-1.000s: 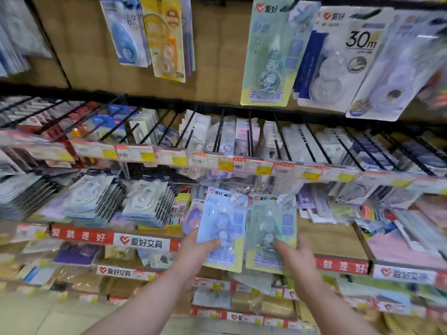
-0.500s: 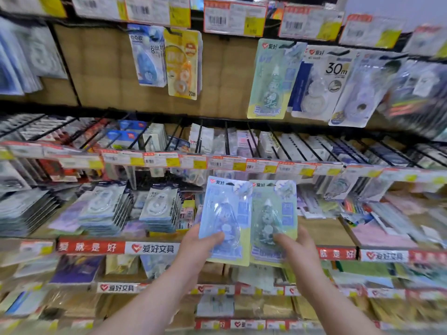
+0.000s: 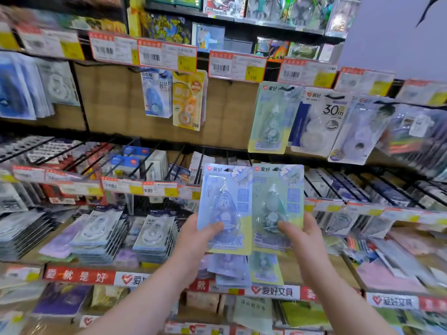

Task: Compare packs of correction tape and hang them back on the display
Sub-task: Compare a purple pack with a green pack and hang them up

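A person stands at a stationery display holding two packs of correction tape side by side, directly below a pale-green carded blister pack (image 3: 271, 119) that hangs on the brown display board. The left hand (image 3: 198, 238) grips a light-blue carded blister pack with a teardrop-shaped dispenser (image 3: 227, 201) by its lower half, thumb pressed on the front, the other fingers hidden behind the card. The right hand (image 3: 304, 240) grips a matching pale-green carded blister pack (image 3: 278, 201) the same way, thumb across the clear bubble. Both held packs stand upright, their inner edges meeting, and neither is on a hook. Just to the right of the hanging green pack hangs a white pack marked "30 m" (image 3: 321, 122); well to its left hang a small blue pack (image 3: 156, 93) and an orange-and-yellow pack (image 3: 188, 102), touching each other. Above it runs a row of red-edged white-and-yellow price labels (image 3: 238, 66). Far below it and to the left, stacks of white-and-blue tape packs (image 3: 154, 235) lie flat on a shelf. Straight below it, under the held pair, more blue and green packs (image 3: 229, 272) lie on the same shelf, behind a red-and-white brand strip (image 3: 271, 291) along the edge. Much of the surrounding stock is blurred.
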A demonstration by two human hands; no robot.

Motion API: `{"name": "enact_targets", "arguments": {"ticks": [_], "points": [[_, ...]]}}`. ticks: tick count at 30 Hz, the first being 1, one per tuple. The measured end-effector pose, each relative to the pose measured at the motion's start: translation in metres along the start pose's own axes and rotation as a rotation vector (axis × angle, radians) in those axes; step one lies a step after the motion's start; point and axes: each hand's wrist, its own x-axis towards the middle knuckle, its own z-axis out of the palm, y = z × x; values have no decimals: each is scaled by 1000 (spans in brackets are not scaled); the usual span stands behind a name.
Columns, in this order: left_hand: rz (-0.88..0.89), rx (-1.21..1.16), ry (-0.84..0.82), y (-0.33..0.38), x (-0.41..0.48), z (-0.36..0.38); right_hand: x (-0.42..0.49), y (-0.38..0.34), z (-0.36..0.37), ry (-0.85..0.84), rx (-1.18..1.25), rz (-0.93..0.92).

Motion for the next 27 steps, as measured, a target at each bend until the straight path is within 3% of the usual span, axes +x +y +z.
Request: {"name": "enact_targets", "arguments": {"ticks": [16, 27], "points": [[188, -60, 41, 60, 37, 32, 87, -87, -5, -26, 75, -336], [219, -71, 35, 69, 43, 37, 110, -93, 0, -75, 131, -283]]}}
